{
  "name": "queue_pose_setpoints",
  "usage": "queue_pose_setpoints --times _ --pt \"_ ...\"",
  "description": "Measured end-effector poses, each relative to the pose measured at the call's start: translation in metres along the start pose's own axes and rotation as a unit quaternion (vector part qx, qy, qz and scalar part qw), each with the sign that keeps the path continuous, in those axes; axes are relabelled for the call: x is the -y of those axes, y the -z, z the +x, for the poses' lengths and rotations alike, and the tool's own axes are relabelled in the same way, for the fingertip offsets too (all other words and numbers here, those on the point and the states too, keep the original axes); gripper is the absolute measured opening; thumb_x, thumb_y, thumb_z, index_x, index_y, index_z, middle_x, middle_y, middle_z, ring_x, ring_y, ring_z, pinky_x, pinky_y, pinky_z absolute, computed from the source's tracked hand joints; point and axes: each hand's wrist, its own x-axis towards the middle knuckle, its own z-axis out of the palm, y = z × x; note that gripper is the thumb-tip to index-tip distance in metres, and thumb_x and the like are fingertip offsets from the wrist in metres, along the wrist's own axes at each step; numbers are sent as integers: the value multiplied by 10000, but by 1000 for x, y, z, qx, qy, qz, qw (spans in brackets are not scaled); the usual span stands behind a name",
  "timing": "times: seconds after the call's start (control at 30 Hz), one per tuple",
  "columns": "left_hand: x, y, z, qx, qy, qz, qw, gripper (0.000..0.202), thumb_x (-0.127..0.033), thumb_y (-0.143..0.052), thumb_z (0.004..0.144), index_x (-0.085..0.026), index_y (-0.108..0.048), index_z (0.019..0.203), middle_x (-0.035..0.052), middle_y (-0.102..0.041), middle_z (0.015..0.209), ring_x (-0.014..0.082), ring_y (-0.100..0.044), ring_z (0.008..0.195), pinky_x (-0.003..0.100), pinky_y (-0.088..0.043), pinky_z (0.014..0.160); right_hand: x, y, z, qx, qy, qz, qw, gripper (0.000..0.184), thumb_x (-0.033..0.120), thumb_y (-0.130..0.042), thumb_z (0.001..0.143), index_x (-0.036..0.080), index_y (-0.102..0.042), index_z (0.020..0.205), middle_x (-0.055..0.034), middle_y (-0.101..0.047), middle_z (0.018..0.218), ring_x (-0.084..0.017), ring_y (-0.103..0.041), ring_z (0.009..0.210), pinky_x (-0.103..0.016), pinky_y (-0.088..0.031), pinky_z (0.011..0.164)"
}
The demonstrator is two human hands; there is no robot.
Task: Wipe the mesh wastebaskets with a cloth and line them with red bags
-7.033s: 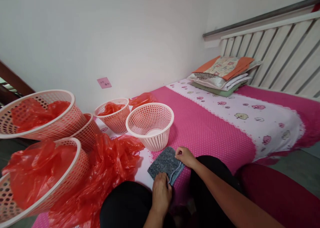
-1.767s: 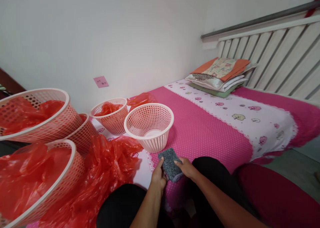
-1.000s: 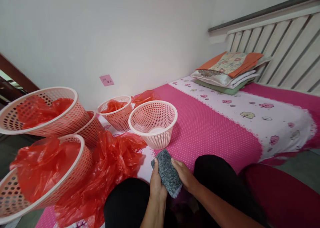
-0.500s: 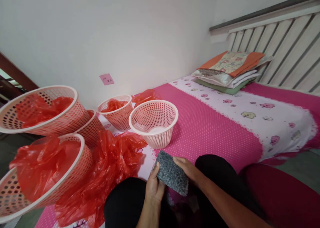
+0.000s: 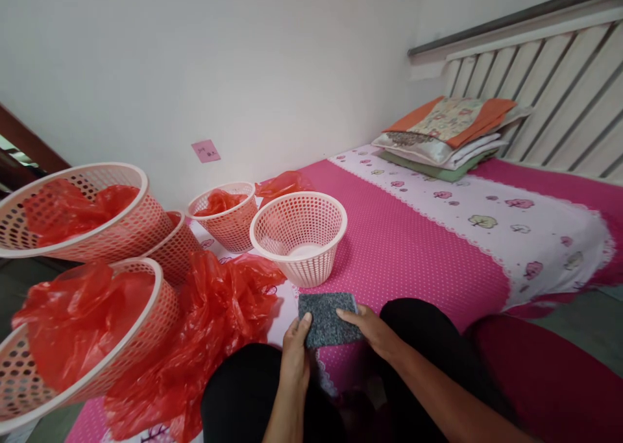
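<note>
A small folded grey cloth (image 5: pixel 325 316) is held flat just above the pink bedspread (image 5: pixel 409 248), in front of my knees. My left hand (image 5: pixel 296 352) grips its near left edge, thumb on top. My right hand (image 5: pixel 367 326) pinches its right edge with closed fingers. Just beyond the cloth stands an unlined pink mesh basket (image 5: pixel 300 235) with something white in its bottom.
Several pink mesh baskets lined with red plastic bags (image 5: pixel 87 313) crowd the left side, and a loose red bag (image 5: pixel 224 300) lies between them and the cloth. A stack of folded bedding (image 5: pixel 445 135) lies at the far end by a slatted headboard (image 5: pixel 545 93).
Since seven seconds ago the grey cloth has been folded smaller. Over the last second both hands turned it from tilted to lying square and level.
</note>
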Motion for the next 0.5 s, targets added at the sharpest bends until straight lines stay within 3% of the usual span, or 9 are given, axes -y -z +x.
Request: queue_pose_setpoints --times 0.1,0.2,0.3,0.5 --pt "4 -1 2 -25 -19 45 998 528 -418 -946 649 -94 -772 1028 155 -815 928 321 -784 949 436 -616 898 5 10 2 18 27 -107 994 515 595 -871 706 176 -784 994 -71 -797 908 -290 -745 864 -466 -562 893" --pt "12 -2 4 -63 -64 42 995 507 -478 -910 681 -123 -770 1015 129 -815 924 311 -779 969 427 -608 908 5 14 3 13 48 -175 983 507 674 -764 794 179 -770 903 -47 -769 853 -264 -709 810 -399 -550 797" --pt "15 -3 3 -43 -91 50 994 522 -514 -874 721 -136 -761 1062 129 -816 999 308 -768 1030 417 -593 949 2 12 3 -8 54 -179 982 533 711 -661 865 184 -705 797 -24 -712 753 -230 -656 734 -351 -505 717" --pt "8 -4 1 -26 -22 -17 999 505 -442 -910 695 -121 -765 1057 144 -814 1020 333 -751 1105 446 -593 975 6 11 2 -30 74 -188 979 516 711 -648 868 213 -638 730 -9 -656 693 -220 -600 691 -341 -462 673"
